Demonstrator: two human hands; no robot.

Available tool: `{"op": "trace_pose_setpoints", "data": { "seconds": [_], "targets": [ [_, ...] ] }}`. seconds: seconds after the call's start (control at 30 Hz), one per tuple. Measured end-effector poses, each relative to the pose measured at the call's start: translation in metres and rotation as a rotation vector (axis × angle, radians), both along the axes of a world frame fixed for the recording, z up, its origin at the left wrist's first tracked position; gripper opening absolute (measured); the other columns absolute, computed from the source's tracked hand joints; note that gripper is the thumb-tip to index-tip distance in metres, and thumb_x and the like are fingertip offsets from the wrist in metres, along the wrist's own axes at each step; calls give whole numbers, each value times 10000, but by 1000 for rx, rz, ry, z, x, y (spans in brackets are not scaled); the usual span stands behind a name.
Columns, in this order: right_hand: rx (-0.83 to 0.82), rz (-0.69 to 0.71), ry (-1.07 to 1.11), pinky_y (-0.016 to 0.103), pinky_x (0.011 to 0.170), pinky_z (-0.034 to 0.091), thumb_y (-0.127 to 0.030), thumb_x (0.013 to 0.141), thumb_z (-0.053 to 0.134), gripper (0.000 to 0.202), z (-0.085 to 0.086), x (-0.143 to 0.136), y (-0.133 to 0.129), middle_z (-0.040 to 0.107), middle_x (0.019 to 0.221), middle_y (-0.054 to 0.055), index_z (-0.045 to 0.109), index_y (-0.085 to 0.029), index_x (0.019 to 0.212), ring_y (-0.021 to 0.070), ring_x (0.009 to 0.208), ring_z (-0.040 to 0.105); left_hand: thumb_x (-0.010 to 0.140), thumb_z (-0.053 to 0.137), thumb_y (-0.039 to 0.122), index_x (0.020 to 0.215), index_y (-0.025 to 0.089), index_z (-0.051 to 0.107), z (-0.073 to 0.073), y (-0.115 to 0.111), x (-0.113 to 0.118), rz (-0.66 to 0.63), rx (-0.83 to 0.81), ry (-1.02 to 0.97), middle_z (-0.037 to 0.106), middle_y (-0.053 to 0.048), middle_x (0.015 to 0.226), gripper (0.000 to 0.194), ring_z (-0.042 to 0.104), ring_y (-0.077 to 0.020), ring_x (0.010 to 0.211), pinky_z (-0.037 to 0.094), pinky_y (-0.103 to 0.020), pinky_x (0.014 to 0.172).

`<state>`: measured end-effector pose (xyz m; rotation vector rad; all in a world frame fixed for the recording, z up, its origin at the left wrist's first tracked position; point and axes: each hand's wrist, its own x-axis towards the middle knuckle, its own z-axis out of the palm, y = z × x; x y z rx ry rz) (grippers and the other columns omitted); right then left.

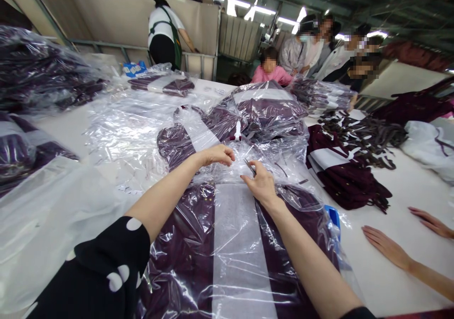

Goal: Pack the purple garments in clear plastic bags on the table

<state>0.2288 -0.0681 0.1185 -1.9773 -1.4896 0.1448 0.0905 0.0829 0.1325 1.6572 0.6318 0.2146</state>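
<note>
Two bare forearms (166, 191) stretch forward, hands close but apart.
The bare left hand (215, 155) bends at the wrist, fingers curled in; the bare right hand (263, 183) points its thumb left, its first finger bent.

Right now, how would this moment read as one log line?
left hand: curled over clear plastic, grip unclear | right hand: holding small pointed tool | nearby: dark bagged garment, white strip
</note>
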Motion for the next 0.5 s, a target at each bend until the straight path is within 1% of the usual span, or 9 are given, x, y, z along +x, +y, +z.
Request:
{"op": "trace_pose_setpoints", "data": {
  "seconds": [0.07, 0.1, 0.13, 0.2, 0.27, 0.33, 0.4, 0.43, 0.5],
  "targets": [
    [-22, -14, -161, 280, 621, 338, -242, 764, 527, 161, -10, 4, 5, 571, 800, 57, 575, -179, 904, 179, 695, 497, 529, 620, 168, 675, 119, 637, 0, 0, 1, -23, 51, 20, 598, 3, 591, 155, 518, -110, 589, 382, -223, 589],
    [-23, -32, -212, 281, 619, 334, -207, 783, 485, 122, -14, 5, 7, 570, 800, 66, 582, -178, 851, 182, 700, 497, 527, 631, 178, 655, 123, 641, -1, 0, 1, -43, 83, 39, 600, 6, 590, 139, 516, -109, 595, 381, -221, 595],
    [-17, -57, -245, 281, 615, 331, -182, 794, 453, 129, -17, 7, 8, 565, 793, 70, 581, -176, 810, 182, 697, 494, 524, 644, 188, 642, 127, 646, -2, 0, 1, -65, 113, 59, 602, 10, 589, 133, 515, -110, 602, 378, -220, 602],
    [16, -111, -262, 281, 613, 329, -160, 798, 419, 154, -18, 12, 9, 557, 782, 73, 572, -170, 782, 181, 694, 488, 518, 668, 205, 633, 136, 658, -5, 0, 2, -106, 149, 83, 609, 17, 587, 134, 515, -111, 610, 373, -221, 612],
    [61, -120, -227, 283, 627, 336, -170, 797, 411, 154, -15, 15, 6, 553, 771, 73, 564, -168, 782, 182, 703, 486, 517, 684, 216, 623, 142, 663, -9, 0, 2, -131, 145, 83, 614, 18, 585, 130, 517, -113, 606, 369, -225, 616],
    [99, -47, -134, 283, 650, 346, -204, 793, 426, 137, -10, 13, 1, 553, 765, 63, 558, -171, 791, 177, 711, 487, 515, 690, 216, 609, 144, 664, -14, 1, 3, -131, 117, 66, 617, 15, 584, 122, 516, -114, 600, 367, -228, 616],
    [99, 50, 35, 276, 654, 349, -293, 794, 469, 140, -5, 5, -4, 536, 721, 33, 547, -180, 762, 161, 689, 479, 510, 688, 208, 603, 142, 663, -17, 2, 5, -114, 82, 36, 618, 10, 588, 116, 517, -115, 602, 368, -230, 620],
    [72, 84, 157, 268, 632, 346, -355, 797, 483, 193, -4, -1, -7, 512, 677, 14, 538, -184, 727, 149, 655, 467, 508, 686, 205, 606, 141, 664, -18, 2, 5, -107, 65, 20, 618, 9, 592, 118, 517, -115, 606, 369, -231, 624],
    [-34, 99, 494, 246, 540, 318, -494, 799, 462, 337, -4, -14, -13, 437, 593, -19, 518, -189, 668, 117, 552, 410, 504, 684, 199, 624, 139, 671, -19, 3, 5, -102, 38, -1, 623, 4, 610, 135, 521, -118, 621, 372, -234, 636]
  ]
}}
